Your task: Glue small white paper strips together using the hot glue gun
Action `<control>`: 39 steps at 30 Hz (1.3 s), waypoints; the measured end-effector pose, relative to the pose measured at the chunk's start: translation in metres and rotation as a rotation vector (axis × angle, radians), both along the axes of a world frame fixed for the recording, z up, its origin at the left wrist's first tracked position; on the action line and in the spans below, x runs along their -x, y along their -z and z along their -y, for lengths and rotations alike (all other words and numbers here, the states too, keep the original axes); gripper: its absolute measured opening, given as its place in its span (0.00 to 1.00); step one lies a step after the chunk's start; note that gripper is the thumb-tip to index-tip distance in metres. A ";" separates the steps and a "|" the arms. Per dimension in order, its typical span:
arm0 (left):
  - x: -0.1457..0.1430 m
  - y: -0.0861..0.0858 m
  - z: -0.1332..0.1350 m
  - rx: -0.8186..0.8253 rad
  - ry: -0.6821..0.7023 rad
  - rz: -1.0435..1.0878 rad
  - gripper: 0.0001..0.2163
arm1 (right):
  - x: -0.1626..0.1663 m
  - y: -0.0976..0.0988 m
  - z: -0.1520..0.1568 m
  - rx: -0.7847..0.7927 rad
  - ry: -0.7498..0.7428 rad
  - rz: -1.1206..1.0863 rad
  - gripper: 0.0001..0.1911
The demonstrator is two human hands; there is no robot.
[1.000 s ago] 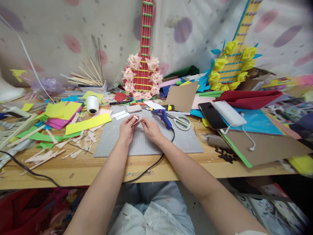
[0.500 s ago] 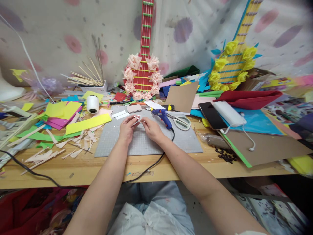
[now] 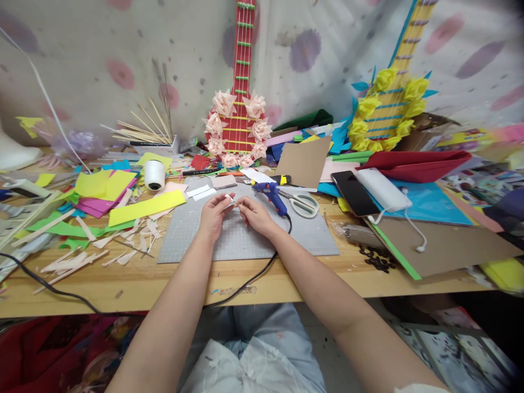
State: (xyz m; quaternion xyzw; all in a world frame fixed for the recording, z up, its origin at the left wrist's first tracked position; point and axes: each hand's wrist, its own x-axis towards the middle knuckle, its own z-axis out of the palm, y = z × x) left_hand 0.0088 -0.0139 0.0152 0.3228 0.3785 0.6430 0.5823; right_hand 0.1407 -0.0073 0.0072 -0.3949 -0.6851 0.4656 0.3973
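Note:
Over the grey cutting mat (image 3: 245, 243), my left hand (image 3: 213, 215) and my right hand (image 3: 254, 215) meet at their fingertips. Both pinch a small pale paper strip (image 3: 230, 202) held between them, just above the mat. Right behind my right hand lies a blue glue gun (image 3: 272, 195), its black cord running off the front edge of the table. White-handled scissors (image 3: 303, 203) lie beside the gun.
Coloured paper sheets (image 3: 107, 188) and pale offcuts (image 3: 98, 245) litter the left of the wooden table. A white thread spool (image 3: 155, 174), a phone (image 3: 353, 193), a power bank (image 3: 382, 190) and brown card (image 3: 442, 245) lie around. Two paper guitars (image 3: 239, 125) lean against the back wall.
Both hands stay over the mat. The fingers have shifted slightly on the paper strip, and the strip now shows shorter between them.

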 end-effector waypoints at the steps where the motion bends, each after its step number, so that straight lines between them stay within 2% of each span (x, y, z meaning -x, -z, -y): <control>1: 0.000 -0.001 0.000 -0.002 0.009 -0.009 0.11 | 0.000 0.000 0.000 0.078 -0.042 -0.087 0.06; 5: 0.001 0.001 -0.002 0.030 -0.006 0.005 0.15 | -0.001 -0.002 0.000 0.260 -0.150 -0.322 0.09; 8: 0.002 0.007 -0.008 0.078 -0.200 0.008 0.12 | -0.002 -0.003 0.000 0.308 -0.171 -0.359 0.10; 11: 0.003 0.012 -0.011 0.045 -0.355 -0.084 0.14 | -0.001 -0.004 0.001 0.330 -0.169 -0.356 0.10; 15: 0.003 0.010 -0.009 -0.005 -0.351 -0.105 0.17 | 0.000 -0.005 0.003 0.333 -0.161 -0.348 0.10; 24: -0.001 0.002 -0.006 0.048 -0.430 -0.106 0.19 | 0.002 -0.004 0.002 0.293 -0.069 -0.277 0.08; 27: -0.004 0.002 -0.004 0.002 -0.385 -0.084 0.18 | 0.003 -0.003 0.002 0.265 -0.061 -0.256 0.07; 33: -0.006 -0.003 0.000 0.048 -0.014 0.119 0.11 | 0.002 -0.005 0.004 0.257 -0.087 -0.248 0.06; 36: -0.005 -0.001 0.000 0.112 -0.060 0.167 0.09 | 0.002 -0.005 0.004 0.250 -0.092 -0.250 0.07; 39: -0.007 0.002 -0.001 0.135 -0.133 0.128 0.15 | 0.002 -0.003 0.003 0.251 -0.088 -0.251 0.07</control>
